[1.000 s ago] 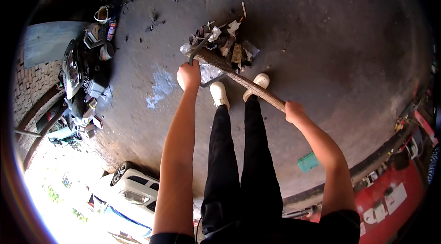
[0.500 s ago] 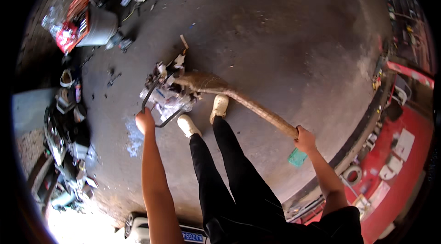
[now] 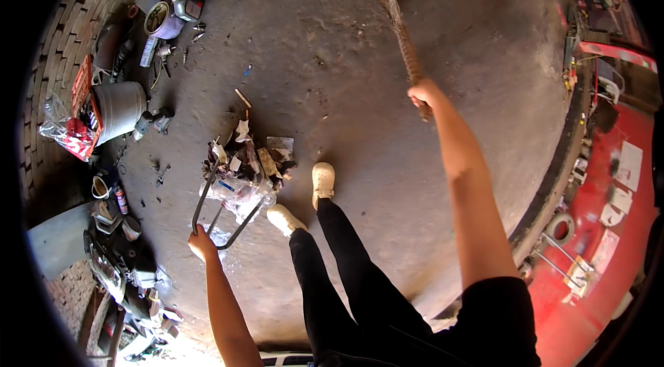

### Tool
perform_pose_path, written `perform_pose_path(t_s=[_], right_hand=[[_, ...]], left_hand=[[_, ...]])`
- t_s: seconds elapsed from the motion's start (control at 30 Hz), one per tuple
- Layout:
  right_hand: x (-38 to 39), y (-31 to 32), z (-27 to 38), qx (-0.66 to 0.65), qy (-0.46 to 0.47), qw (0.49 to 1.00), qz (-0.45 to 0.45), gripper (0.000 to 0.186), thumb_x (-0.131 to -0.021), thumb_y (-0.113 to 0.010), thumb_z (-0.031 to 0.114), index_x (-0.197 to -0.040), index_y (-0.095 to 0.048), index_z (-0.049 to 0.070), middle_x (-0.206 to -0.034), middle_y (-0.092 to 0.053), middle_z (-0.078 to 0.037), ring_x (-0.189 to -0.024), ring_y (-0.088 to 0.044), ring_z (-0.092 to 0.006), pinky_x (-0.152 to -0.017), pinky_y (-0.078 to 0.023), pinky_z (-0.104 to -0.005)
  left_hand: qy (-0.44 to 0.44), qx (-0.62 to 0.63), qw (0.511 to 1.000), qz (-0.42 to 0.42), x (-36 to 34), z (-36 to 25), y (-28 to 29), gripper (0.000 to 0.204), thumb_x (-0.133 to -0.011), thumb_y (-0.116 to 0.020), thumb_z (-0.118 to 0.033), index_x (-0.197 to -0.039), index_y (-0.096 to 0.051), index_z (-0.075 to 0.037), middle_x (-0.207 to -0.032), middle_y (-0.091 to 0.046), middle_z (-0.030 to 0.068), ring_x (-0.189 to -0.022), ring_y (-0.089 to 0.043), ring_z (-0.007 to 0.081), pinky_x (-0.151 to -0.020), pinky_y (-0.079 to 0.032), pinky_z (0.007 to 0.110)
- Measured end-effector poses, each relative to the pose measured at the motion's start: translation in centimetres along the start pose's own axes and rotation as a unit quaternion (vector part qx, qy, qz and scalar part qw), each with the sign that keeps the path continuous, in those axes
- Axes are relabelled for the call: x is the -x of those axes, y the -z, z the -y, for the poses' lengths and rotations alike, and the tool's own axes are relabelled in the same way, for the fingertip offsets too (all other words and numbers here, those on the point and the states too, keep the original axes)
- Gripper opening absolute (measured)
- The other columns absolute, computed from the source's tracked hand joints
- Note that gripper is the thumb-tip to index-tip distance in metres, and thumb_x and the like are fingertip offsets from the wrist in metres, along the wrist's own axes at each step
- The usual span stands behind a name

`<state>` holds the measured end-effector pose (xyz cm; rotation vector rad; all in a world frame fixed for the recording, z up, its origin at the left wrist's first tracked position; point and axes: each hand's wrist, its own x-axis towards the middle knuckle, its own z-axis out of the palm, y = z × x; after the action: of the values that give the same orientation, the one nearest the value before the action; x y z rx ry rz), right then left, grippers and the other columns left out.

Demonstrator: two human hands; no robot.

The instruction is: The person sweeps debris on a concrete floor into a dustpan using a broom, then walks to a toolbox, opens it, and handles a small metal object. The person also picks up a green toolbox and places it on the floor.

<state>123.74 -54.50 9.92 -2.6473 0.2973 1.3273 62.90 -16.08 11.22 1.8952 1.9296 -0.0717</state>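
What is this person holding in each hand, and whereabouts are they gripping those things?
The right hand grips a straw broom at its bound handle end. The left hand holds the bent metal handle of a scoop loaded with rubbish.

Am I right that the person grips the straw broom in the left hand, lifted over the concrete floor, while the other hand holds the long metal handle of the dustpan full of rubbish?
Not quite: the head view shows the straw broom in the right hand, lifted over the concrete floor. The left hand is the one holding the long metal handle of the dustpan full of rubbish.
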Motion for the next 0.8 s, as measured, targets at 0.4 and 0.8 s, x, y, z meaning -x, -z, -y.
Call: perform_pose_path(t_s=[0.4, 0.8], right_hand=[[24.1, -20.6, -17.9, 0.024, 0.054, 0.994, 0.088, 0.039, -0.072, -0.058, 0.010, -0.108, -0.044, 0.003, -0.091, -0.061, -0.025, -0.090, -0.059, -0.0418, -0.074, -0.047, -0.0483], [6.8, -12.0, -25.7, -0.225, -0.170, 0.958, 0.056, 0.006, -0.066, -0.056, 0.001, -0.064, -0.052, -0.001, -0.050, -0.052, -0.012, -0.045, -0.055, -0.0253, -0.043, -0.045, -0.0391]], left_hand=[[0.004, -0.044, 0.999, -0.030, -0.1, 0.1, 0.8, 0.052, -0.079, -0.051, -0.038, -0.073, -0.062, 0.013, -0.067, -0.060, 0.0288, -0.061, -0.058, 0.0419, -0.060, -0.043, 0.050], [0.009, -0.015, 1.000, -0.013, -1.7, 1.9, -0.7, 0.054, -0.081, -0.052, -0.036, -0.072, -0.059, 0.016, -0.064, -0.057, 0.0309, -0.056, -0.056, 0.0436, -0.057, -0.042, 0.052]])
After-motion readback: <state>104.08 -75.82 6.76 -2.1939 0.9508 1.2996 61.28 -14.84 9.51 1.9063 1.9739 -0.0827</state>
